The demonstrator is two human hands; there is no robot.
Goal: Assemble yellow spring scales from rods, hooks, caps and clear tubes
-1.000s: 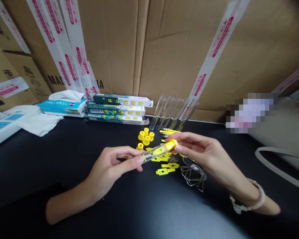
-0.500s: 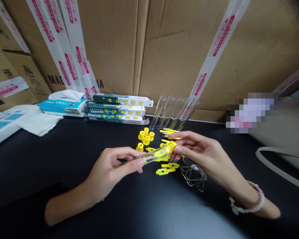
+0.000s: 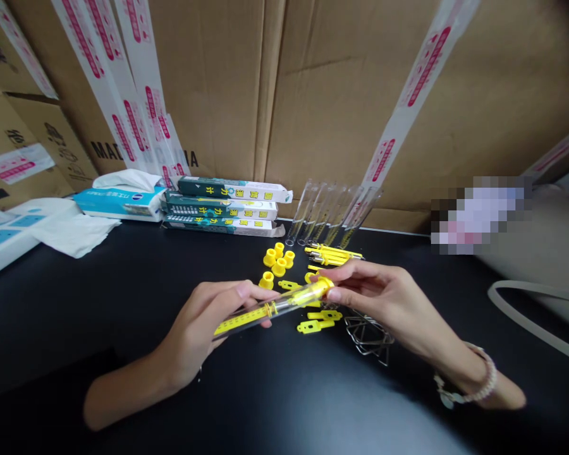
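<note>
Gripping clear tube [image 3: 270,308], both hands

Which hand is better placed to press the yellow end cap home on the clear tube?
Right. The right hand pinches the yellow end cap, while the left hand steadies the clear plastic tube with the yellow scale.

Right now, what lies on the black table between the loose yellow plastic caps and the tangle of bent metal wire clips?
In the head view, flat yellow plastic tabs lie there, between the caps and wire clips.
</note>
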